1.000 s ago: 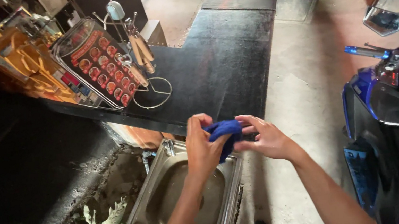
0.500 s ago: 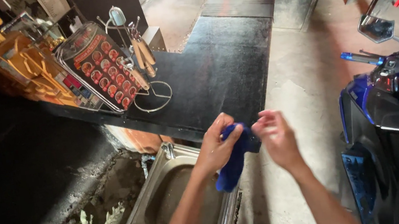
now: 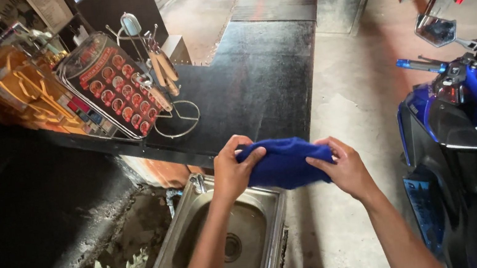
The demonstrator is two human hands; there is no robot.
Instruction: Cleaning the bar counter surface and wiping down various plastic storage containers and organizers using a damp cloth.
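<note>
A dark blue cloth [image 3: 285, 161] is stretched between my two hands, above the right rim of a steel sink [image 3: 176, 256]. My left hand [image 3: 233, 173] grips the cloth's left end, fingers curled over its top edge. At the cloth's right end, my right hand [image 3: 344, 167] pinches it from the side. The cloth hangs just in front of the near edge of a black counter [image 3: 256, 82].
On the counter stand a wire rack holding a red display card [image 3: 113, 86] and a wire stand with wooden-handled utensils [image 3: 159, 77]. A blue scooter [image 3: 472, 113] is parked to the right on the concrete floor. Green crates and red chairs are far back.
The cloth hung bunched from my left hand half a second ago; now both hands hold it spread wide between them.
</note>
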